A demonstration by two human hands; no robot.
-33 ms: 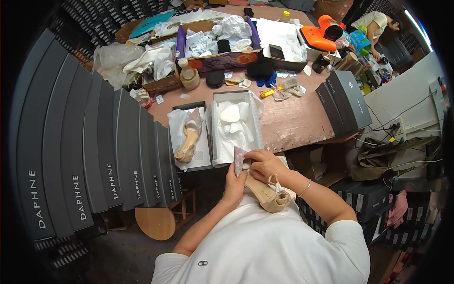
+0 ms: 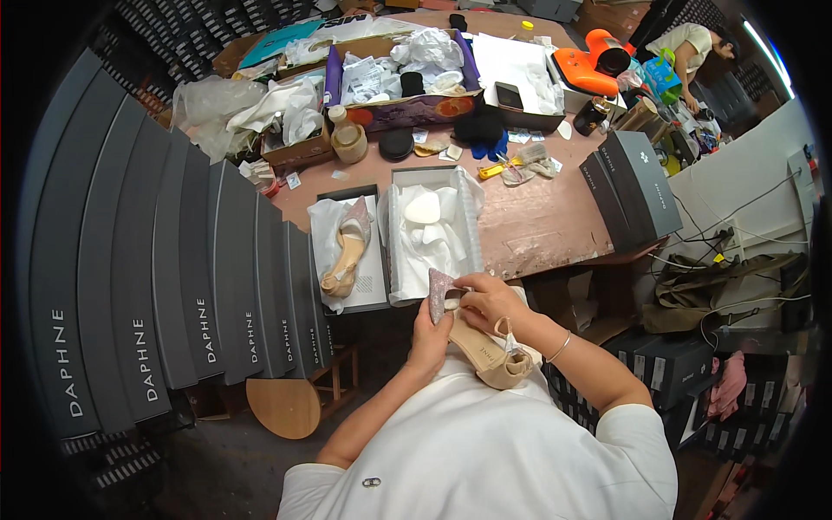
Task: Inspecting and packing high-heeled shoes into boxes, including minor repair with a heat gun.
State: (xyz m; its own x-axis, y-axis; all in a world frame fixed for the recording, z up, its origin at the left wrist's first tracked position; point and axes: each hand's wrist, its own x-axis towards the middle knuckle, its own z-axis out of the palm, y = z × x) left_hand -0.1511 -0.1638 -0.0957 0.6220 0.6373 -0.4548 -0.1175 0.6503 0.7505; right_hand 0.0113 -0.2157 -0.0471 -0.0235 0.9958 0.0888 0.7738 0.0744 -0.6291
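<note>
Close to my body, I hold a high-heeled shoe with a glittery pink pointed toe, beige insole and ankle strap. My left hand is closed around its toe end. My right hand has its fingers bent into the toe opening, where a small whitish patch shows; I cannot tell what that is. The matching shoe lies on white tissue in a dark shoe box at the table's front. Beside that, an open box holds white tissue paper and a rounded white pad.
Tall stacks of grey shoe boxes line the left. More dark boxes stand at the table's right. Behind are a purple carton, a bottle, a yellow-handled brush and an orange device. Another person works at the far right.
</note>
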